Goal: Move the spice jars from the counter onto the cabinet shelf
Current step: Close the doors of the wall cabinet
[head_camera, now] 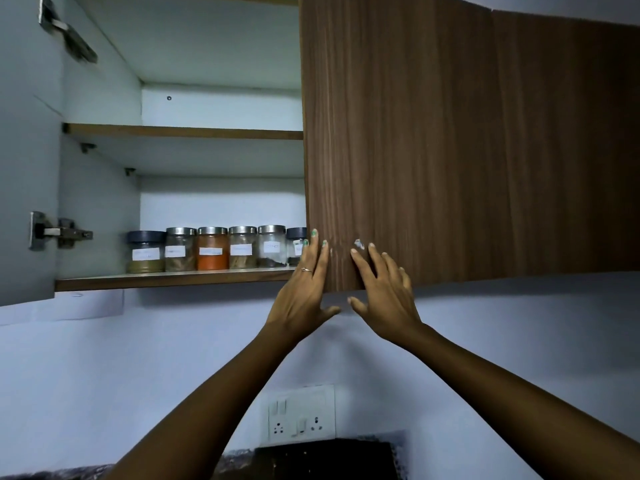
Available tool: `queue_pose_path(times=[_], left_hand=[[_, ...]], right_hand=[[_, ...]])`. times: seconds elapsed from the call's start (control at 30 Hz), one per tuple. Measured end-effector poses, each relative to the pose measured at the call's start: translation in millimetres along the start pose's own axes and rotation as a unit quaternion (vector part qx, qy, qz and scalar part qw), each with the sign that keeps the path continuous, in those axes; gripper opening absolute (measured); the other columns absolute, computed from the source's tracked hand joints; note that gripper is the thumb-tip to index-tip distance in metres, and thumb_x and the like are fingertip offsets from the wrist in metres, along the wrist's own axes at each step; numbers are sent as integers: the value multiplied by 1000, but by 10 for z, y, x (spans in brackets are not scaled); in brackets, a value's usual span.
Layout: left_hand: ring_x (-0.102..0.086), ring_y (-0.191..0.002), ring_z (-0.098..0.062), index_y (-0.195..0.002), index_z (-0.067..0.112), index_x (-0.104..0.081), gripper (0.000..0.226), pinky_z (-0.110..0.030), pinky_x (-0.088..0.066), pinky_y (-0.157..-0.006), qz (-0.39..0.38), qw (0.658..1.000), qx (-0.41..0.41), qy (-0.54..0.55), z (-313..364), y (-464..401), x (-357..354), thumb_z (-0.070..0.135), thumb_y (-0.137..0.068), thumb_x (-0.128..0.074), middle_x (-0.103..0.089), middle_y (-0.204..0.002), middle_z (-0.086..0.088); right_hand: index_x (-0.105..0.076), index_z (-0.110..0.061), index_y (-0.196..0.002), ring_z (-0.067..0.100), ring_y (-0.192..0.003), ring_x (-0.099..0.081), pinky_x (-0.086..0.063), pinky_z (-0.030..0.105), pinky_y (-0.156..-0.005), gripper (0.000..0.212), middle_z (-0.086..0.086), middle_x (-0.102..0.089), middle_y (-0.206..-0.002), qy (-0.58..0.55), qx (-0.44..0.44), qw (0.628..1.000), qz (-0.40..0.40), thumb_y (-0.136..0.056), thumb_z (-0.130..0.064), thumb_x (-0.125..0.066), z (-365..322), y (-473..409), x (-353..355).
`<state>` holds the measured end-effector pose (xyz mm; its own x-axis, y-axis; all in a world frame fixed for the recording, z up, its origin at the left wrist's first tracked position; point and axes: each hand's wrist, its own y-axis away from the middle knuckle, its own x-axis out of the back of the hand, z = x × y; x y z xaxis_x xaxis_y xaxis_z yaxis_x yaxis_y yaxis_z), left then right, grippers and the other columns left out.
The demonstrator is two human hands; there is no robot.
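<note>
Both forearms reached up from the bottom of the frame. Jars (212, 249) stood in a row on the shelf (166, 279) at centre left, just left of the left hand (304, 289). It lay flat on the door (450, 150) edge, fingers straight; the right hand (384, 289) was spread flat beside it, gripping nothing. No jar was held; counter work looked done.

Bare forearms, ringed left hand (304, 289), green-painted nails
</note>
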<state>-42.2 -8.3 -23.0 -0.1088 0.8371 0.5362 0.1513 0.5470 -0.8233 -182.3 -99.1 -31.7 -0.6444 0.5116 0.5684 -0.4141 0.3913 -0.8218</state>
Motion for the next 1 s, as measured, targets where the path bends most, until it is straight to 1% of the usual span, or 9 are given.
queue_pose_path(times=[0.07, 0.13, 0.23, 0.47, 0.6, 0.67, 0.83, 0.93, 1.0], left_hand=[[19, -143, -25, -146, 4, 11, 119, -34, -16, -118, -9, 1000, 18, -21, 1, -48, -82, 44, -74, -75, 26, -152, -11], [22, -143, -27, -143, 6, 21, 118, -36, -4, -121, -19, 997, 45, -52, 5, -84, -166, 52, -78, -67, 28, -152, -13], [22, -145, -26, -144, 6, 22, 112, -36, 4, -121, -20, 992, 88, -92, 1, -131, -276, 56, -83, -56, 25, -156, -12], [18, -146, -24, -147, 4, 17, 107, -34, 5, -121, -55, 986, 113, -106, -74, -273, -425, 57, -85, -53, 21, -157, -13], [21, -145, -24, -146, 6, 19, 109, -33, 10, -118, -34, 988, 108, -106, -153, -277, -538, 58, -83, -54, 23, -157, -12], [23, -144, -23, -145, 7, 21, 111, -32, 12, -117, -20, 989, 104, -107, -181, -264, -605, 59, -82, -54, 23, -157, -11], [25, -143, -23, -141, 10, 27, 114, -32, 12, -117, -2, 988, 110, -105, -208, -254, -689, 59, -80, -57, 24, -156, -9], [24, -144, -23, -141, 9, 27, 113, -33, 11, -118, -8, 986, 115, -118, -197, -261, -685, 58, -81, -55, 25, -156, -10], [24, -144, -24, -143, 8, 25, 112, -34, 11, -117, -19, 985, 118, -128, -169, -263, -654, 57, -82, -55, 24, -156, -10]], right_hand=[[3, -31, -149, 28, -147, -3, -10, 50, -116, 85, 2, 4, -160, 22, 8, 1000, -17, -87, -44, -55, 93, -57, -56], [9, -30, -148, 28, -147, 2, -6, 51, -116, 89, 4, 9, -159, 51, 26, 998, -27, -87, -47, -54, 154, -99, -125], [16, -28, -147, 28, -147, 9, -2, 52, -116, 97, 5, 17, -158, 71, 36, 996, -38, -85, -46, -55, 192, -145, -238], [24, -26, -144, 31, -145, 16, 1, 55, -115, 103, 8, 22, -157, 88, 37, 994, -49, -83, -51, -56, 218, -266, -460], [34, -26, -136, 32, -144, 20, 5, 53, -115, 109, 9, 24, -156, 103, 38, 994, -29, -80, -51, -57, 249, -280, -586], [35, -26, -135, 32, -144, 20, 5, 53, -115, 112, 9, 25, -155, 102, 39, 994, -20, -78, -52, -58, 256, -286, -647], [38, -26, -133, 29, -136, 33, 5, 52, -115, 117, 7, 37, -147, 102, 41, 994, -21, -75, -51, -60, 275, -298, -708], [38, -25, -133, 30, -137, 32, 5, 51, -115, 117, 8, 36, -148, 100, 38, 994, -33, -75, -48, -61, 263, -289, -679], [35, -24, -135, 32, -141, 27, 5, 50, -116, 115, 10, 31, -152, 97, 37, 994, -44, -76, -46, -61, 237, -284, -619]])
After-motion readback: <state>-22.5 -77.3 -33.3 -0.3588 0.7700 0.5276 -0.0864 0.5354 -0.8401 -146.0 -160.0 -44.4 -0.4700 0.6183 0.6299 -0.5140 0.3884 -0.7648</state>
